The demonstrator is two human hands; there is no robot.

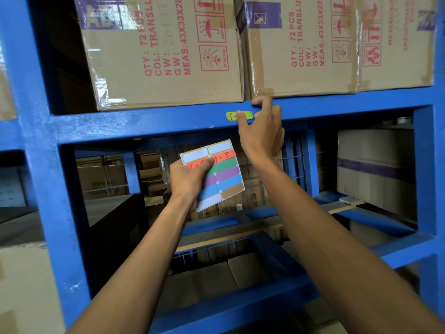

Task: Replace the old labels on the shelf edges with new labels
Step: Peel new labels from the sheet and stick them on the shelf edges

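Centre frame: right hand thumb presses horizontal green label on shelf edge; left hand below grips label sheet.

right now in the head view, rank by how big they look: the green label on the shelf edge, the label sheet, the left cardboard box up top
1. left cardboard box
2. label sheet
3. green label, partly covered by the right hand's thumb

This is apparent size; the sheet is held nearer the camera.

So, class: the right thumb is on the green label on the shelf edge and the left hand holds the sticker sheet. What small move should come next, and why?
Probably press and smooth the green label along the blue shelf edge. The right hand has its thumb on the label's middle, covering part of the writing, while the left hand merely holds the sticker sheet below.
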